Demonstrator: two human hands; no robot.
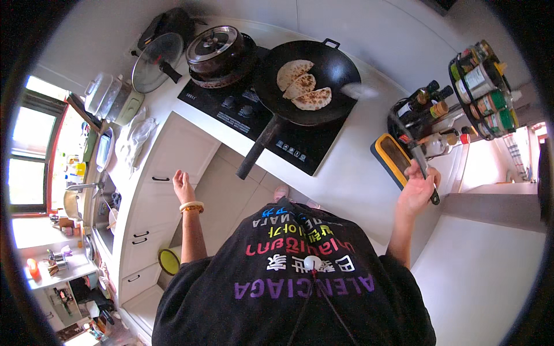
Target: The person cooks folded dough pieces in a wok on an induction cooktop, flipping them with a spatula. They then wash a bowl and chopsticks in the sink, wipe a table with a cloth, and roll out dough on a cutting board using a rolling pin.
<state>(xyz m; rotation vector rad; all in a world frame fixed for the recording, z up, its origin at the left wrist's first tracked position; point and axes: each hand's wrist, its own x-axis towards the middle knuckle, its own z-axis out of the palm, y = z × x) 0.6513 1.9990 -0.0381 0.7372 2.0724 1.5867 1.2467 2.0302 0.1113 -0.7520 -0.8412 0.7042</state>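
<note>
My right hand [416, 190] grips the handle of a spatula [419, 156] at the right. Its shaft slants up and left, and its pale blade looks blurred at the wok's right rim. Inside the black wok [333, 65] lie several half-moon flatbreads [312, 98] with browned spots. The wok sits on a black cooktop [298, 151], its long handle [259, 149] pointing toward me. Empty and with loosely curled fingers, my left hand [184, 188] hovers over the floor beside the white cabinet fronts.
A lidded pot [214, 49] stands on the left burner, with a glass lid [156, 62] leaning behind it. On the right are a yellow-rimmed box [391, 158], several bottles [420, 104] and a spice rack [482, 93]. A green bin [169, 261] stands near the left cabinets.
</note>
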